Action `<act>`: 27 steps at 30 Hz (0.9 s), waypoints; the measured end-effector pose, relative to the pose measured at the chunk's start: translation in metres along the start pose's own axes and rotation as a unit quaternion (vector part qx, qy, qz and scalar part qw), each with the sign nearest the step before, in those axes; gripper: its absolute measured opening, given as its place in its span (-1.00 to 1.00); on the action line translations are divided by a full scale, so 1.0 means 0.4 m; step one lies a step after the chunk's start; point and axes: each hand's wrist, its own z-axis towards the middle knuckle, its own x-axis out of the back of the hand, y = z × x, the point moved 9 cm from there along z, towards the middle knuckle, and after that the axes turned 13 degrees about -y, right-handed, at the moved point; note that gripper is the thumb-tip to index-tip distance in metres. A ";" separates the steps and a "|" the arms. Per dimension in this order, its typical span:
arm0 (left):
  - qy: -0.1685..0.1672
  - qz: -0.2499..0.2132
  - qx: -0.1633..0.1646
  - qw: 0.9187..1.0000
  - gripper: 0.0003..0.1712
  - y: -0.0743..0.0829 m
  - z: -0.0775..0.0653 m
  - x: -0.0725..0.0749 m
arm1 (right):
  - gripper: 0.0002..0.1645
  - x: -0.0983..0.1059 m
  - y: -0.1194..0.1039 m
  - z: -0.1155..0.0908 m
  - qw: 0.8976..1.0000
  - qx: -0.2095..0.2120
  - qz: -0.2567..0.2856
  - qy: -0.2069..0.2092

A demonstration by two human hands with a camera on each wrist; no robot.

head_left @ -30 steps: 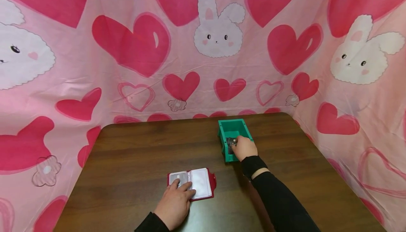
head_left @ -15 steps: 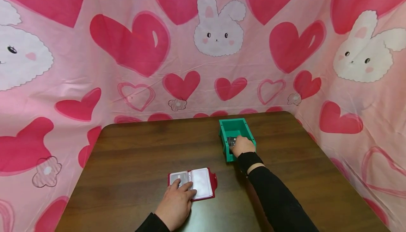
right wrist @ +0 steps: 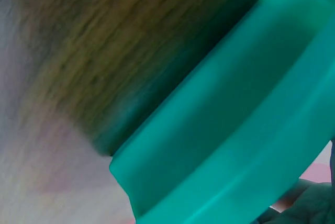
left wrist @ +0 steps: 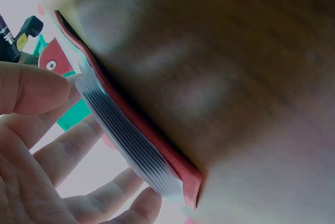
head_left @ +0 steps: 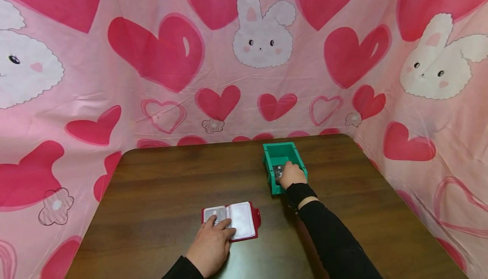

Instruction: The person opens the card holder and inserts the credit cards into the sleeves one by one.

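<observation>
An open red card holder with clear plastic sleeves lies on the table. My left hand rests on it, fingers spread over its left side and middle. A greyish card shows in the left sleeve. In the left wrist view, the layered sleeves stand out edge-on beside the fingers. My right hand reaches into a green bin, at a dark card with light markings. Its fingertips are hidden, so its grip on the card cannot be made out. The bin wall fills much of the right wrist view.
The brown wooden table extends around both things. A pink cloth with hearts and rabbits hangs behind and at the sides. The bin's raised walls surround the right hand.
My right hand has shifted slightly within the bin, and the dark card under it shows at a different angle. The left hand stays on the card holder. The head view has moved slightly.
</observation>
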 end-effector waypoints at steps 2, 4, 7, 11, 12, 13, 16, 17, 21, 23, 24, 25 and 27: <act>-0.003 -0.002 0.000 1.000 -0.68 0.000 0.000 -0.001 | -0.31 0.001 -0.003 -0.003 1.000 0.006 0.010 -0.003; -0.004 -0.002 0.000 1.000 -0.68 -0.001 -0.001 -0.002 | -0.33 0.002 -0.004 -0.006 1.000 0.012 0.023 -0.008; -0.004 0.000 -0.001 1.000 -0.68 -0.001 -0.002 -0.001 | -0.39 0.008 -0.005 -0.009 0.998 0.021 0.051 -0.012; -0.003 0.002 -0.003 1.000 -0.68 0.000 -0.004 0.000 | -0.40 0.024 -0.004 -0.016 0.995 0.037 0.095 -0.012; -0.002 0.001 -0.003 1.000 -0.68 0.001 -0.005 0.001 | -0.41 0.029 -0.003 -0.020 0.993 0.041 0.106 -0.011; -0.001 0.001 -0.003 1.000 -0.69 0.000 -0.005 0.001 | -0.42 0.036 -0.002 -0.024 0.992 0.043 0.115 -0.009; 0.002 0.002 -0.002 1.000 -0.69 0.000 -0.006 0.002 | -0.43 0.057 0.002 -0.040 0.989 0.047 0.142 -0.004; 0.002 0.002 -0.002 1.000 -0.69 0.000 -0.006 0.003 | -0.43 0.065 0.004 -0.045 0.988 0.048 0.145 0.000; 0.000 0.005 -0.002 1.000 -0.68 -0.001 -0.007 0.003 | -0.43 0.100 0.007 -0.070 0.985 0.054 0.162 0.022; -0.002 0.007 -0.002 1.000 -0.68 0.000 -0.007 0.003 | -0.43 0.121 0.005 -0.085 0.984 0.062 0.163 0.042; -0.003 0.007 -0.002 1.000 -0.68 0.000 -0.007 0.004 | -0.43 0.132 0.002 -0.095 0.982 0.067 0.168 0.052; -0.005 0.006 -0.001 1.000 -0.68 0.000 -0.007 0.004 | -0.43 0.143 -0.001 -0.105 0.981 0.071 0.171 0.063; -0.009 0.002 0.000 1.000 -0.67 -0.001 -0.008 0.004 | -0.42 0.160 -0.013 -0.126 0.977 0.087 0.180 0.077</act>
